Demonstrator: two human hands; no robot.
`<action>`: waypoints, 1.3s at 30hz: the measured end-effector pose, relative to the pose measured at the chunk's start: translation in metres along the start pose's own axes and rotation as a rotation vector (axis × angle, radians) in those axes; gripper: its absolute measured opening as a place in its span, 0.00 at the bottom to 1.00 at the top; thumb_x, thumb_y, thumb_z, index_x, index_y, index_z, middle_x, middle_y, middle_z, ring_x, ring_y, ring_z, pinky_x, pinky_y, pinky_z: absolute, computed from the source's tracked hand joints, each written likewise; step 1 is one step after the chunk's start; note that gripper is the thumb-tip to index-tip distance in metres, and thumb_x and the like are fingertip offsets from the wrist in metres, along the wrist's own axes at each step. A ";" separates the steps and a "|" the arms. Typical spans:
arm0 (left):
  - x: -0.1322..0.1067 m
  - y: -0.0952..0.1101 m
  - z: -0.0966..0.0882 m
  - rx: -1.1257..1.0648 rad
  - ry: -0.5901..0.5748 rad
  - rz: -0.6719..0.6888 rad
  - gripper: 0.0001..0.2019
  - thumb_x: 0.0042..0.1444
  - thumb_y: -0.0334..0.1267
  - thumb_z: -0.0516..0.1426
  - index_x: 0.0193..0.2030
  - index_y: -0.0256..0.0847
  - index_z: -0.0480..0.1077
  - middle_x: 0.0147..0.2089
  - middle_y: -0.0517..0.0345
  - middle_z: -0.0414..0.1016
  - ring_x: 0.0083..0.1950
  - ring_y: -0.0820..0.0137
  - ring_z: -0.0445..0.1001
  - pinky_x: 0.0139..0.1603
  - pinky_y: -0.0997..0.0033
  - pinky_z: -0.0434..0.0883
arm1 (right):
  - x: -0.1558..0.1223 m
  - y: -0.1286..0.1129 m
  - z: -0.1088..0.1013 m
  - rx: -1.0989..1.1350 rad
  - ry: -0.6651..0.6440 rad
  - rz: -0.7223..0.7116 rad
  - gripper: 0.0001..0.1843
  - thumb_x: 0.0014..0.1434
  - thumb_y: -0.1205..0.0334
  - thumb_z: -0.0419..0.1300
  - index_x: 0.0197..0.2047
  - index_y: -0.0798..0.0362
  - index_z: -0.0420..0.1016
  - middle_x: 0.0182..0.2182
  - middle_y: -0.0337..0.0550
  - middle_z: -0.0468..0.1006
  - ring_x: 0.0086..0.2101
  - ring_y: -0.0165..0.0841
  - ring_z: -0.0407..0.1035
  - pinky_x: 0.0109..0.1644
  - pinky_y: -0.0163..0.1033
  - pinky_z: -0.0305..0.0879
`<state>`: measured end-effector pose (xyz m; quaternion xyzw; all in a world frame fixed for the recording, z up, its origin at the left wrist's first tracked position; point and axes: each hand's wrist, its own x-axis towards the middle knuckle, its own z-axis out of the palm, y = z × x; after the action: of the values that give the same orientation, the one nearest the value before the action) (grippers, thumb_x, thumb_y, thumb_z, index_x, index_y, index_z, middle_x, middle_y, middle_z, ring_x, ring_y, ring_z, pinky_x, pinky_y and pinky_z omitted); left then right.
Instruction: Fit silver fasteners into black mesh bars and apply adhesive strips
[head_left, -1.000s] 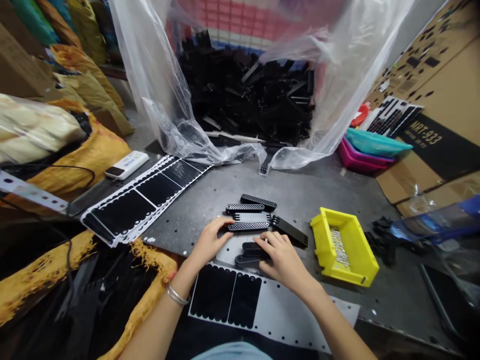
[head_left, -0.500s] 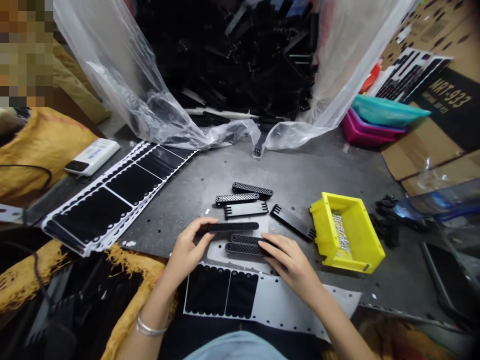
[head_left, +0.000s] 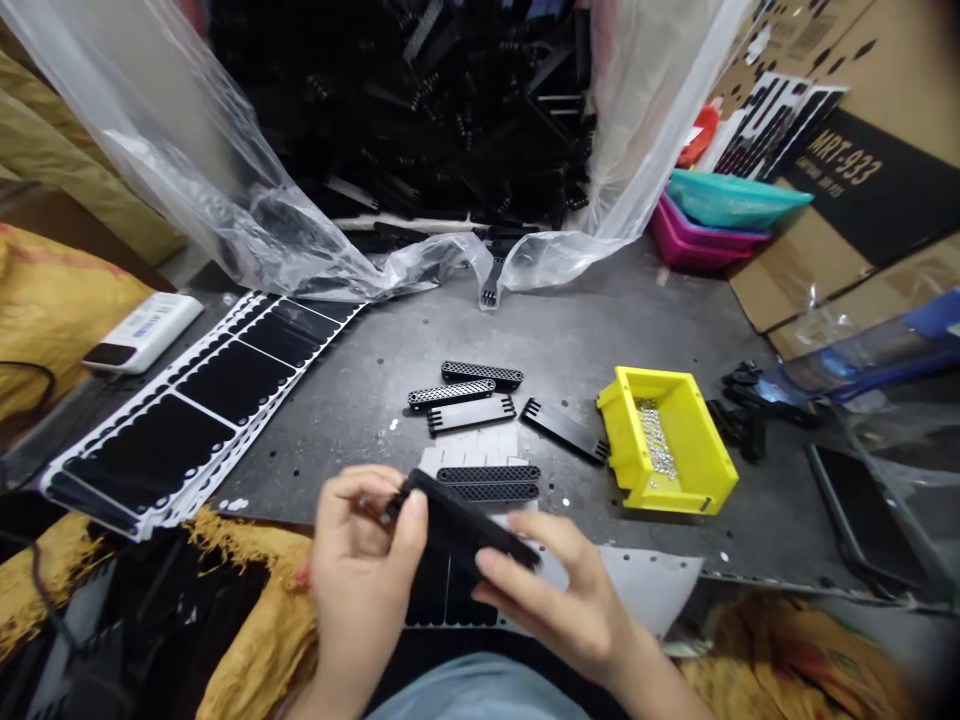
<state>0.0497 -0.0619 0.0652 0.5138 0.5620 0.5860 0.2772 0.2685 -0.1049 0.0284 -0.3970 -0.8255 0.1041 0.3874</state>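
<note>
My left hand point(head_left: 360, 570) pinches one end of a flat black plastic piece point(head_left: 459, 522) between thumb and fingers. The fingers of my right hand point(head_left: 562, 600) close on its other end, so it hangs tilted between both hands, above the table's front edge. Just beyond it, a pair of black pieces with mesh-patterned sides point(head_left: 487, 483) lie side by side. Farther back are a dark mesh-sided piece point(head_left: 482, 375), a lighter-looking mesh-sided piece point(head_left: 452, 393), a smooth piece with notched ends point(head_left: 471, 415) and a slanted notched piece point(head_left: 564, 432).
A yellow bin point(head_left: 705, 440) of small shiny metal parts stands right. Black sticker sheets point(head_left: 206, 400) are stacked left, beside a white device point(head_left: 142, 332). A partly used sheet point(head_left: 645, 590) overhangs the front edge. A plastic-lined container point(head_left: 420, 130) of black parts is behind; a phone point(head_left: 862, 515) lies right.
My left hand has brought the black piece nearer and turned it. My right hand has left the pair of mesh-sided pieces and taken the held piece's other end. The view has shifted.
</note>
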 end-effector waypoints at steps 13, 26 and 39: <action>-0.023 -0.061 -0.010 0.491 -0.420 0.146 0.10 0.65 0.48 0.61 0.43 0.44 0.73 0.37 0.57 0.73 0.39 0.66 0.73 0.43 0.66 0.73 | -0.026 0.032 0.021 -0.045 -0.045 0.339 0.16 0.67 0.63 0.63 0.58 0.44 0.75 0.47 0.48 0.77 0.46 0.40 0.74 0.49 0.49 0.76; 0.011 -0.093 0.030 0.408 -0.838 0.335 0.32 0.58 0.44 0.68 0.67 0.47 0.63 0.60 0.48 0.73 0.61 0.54 0.71 0.62 0.50 0.72 | 0.016 0.063 -0.008 -0.253 -0.079 0.472 0.13 0.73 0.62 0.52 0.56 0.51 0.74 0.49 0.54 0.74 0.48 0.42 0.75 0.51 0.50 0.78; 0.001 -0.095 0.014 0.467 -0.806 0.271 0.56 0.60 0.45 0.67 0.80 0.53 0.31 0.77 0.40 0.51 0.77 0.45 0.54 0.74 0.37 0.59 | 0.075 0.090 -0.018 0.028 -0.600 0.339 0.20 0.71 0.67 0.55 0.61 0.43 0.78 0.52 0.42 0.83 0.51 0.38 0.78 0.59 0.49 0.74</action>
<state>0.0385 -0.0353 -0.0268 0.8170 0.4542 0.2293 0.2715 0.3045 0.0069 0.0394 -0.4747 -0.8236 0.2903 0.1098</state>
